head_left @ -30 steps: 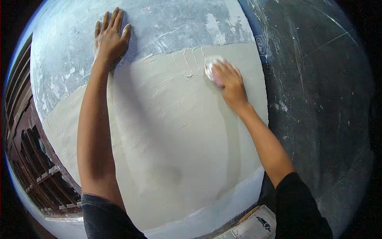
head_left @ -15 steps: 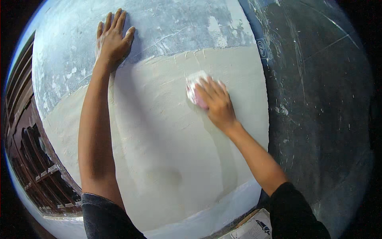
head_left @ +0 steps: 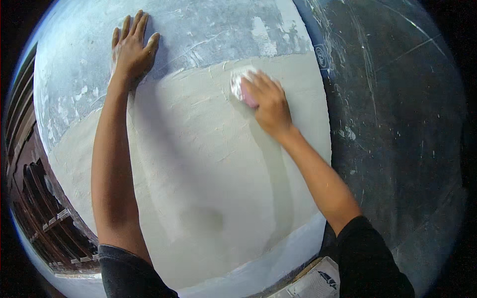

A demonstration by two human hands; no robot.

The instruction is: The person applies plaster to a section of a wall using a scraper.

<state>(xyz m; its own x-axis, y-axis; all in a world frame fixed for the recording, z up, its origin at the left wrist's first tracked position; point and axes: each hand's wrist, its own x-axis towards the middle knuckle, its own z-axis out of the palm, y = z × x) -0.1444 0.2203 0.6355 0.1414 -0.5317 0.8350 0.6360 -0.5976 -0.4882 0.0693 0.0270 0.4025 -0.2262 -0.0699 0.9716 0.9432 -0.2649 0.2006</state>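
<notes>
My left hand (head_left: 133, 52) is pressed flat on the bare blue-grey upper wall (head_left: 198, 32), fingers stretched and thumb apart. Below it the wall carries a broad coat of pale cream putty (head_left: 198, 164) with faint ridges and streaks. My right hand (head_left: 271, 102) is closed around a pink putty spreader (head_left: 248, 93), its far part smeared with white paste (head_left: 239, 81). That spreader lies against the coat just under its upper edge. Motion blur and my fingers hide some of its shape.
A dark, paint-splashed surface (head_left: 392, 139) borders the wall on the right. At the far left is a brown barred window (head_left: 49, 208). Low at the right, beside my sleeve, lies a pale printed box or sheet (head_left: 313, 280). Bluish wall (head_left: 248, 278) shows below the coat.
My right hand has slid up the wall with the spreader, nearer the coat's top edge. My left hand keeps its place on the wall. The whole view has shifted slightly.
</notes>
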